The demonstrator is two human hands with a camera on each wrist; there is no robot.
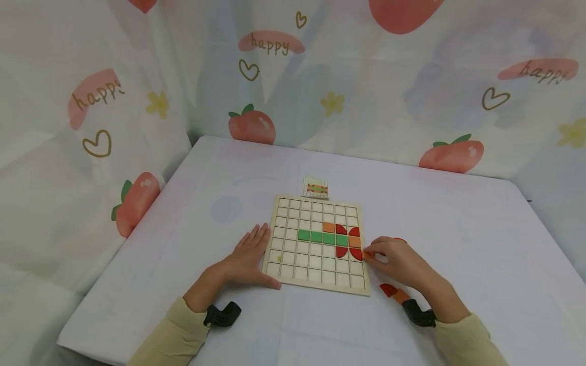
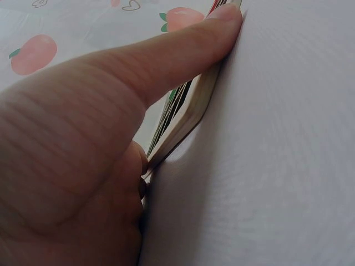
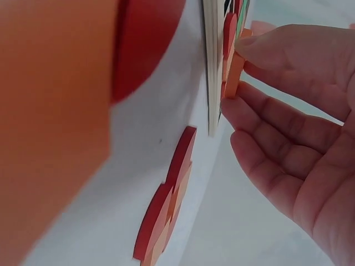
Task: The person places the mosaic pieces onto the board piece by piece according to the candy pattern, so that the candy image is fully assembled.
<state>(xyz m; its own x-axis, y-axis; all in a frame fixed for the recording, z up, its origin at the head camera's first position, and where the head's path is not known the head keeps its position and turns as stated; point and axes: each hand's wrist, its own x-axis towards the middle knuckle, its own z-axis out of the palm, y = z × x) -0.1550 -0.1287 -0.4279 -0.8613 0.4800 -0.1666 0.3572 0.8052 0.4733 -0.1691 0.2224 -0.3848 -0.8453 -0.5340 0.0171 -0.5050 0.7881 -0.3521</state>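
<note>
Head view: grid board [image 1: 315, 262] on table [image 1: 389, 193]; printed card [image 1: 316, 187] at its 12 o'clock. Left hand [image 1: 247, 262], fingers straight, bears on the 8 o'clock corner. Right hand [image 1: 396, 259], at 3 o'clock, pinches an orange tile [image 1: 368, 255]. At 4 o'clock, a black wrist device [image 1: 417, 313] partly covers a loose orange piece [image 1: 401, 295]. Left wrist view: left hand blocks part of the board edge. Right wrist view: orange surface [image 3: 55, 100] at 9 o'clock, blurred, cut off.

Pale khaki fabric sleeves [image 1: 170, 333], black bent left-wrist camera [image 1: 222, 314], matching black right-wrist camera [image 1: 417, 312]
</note>
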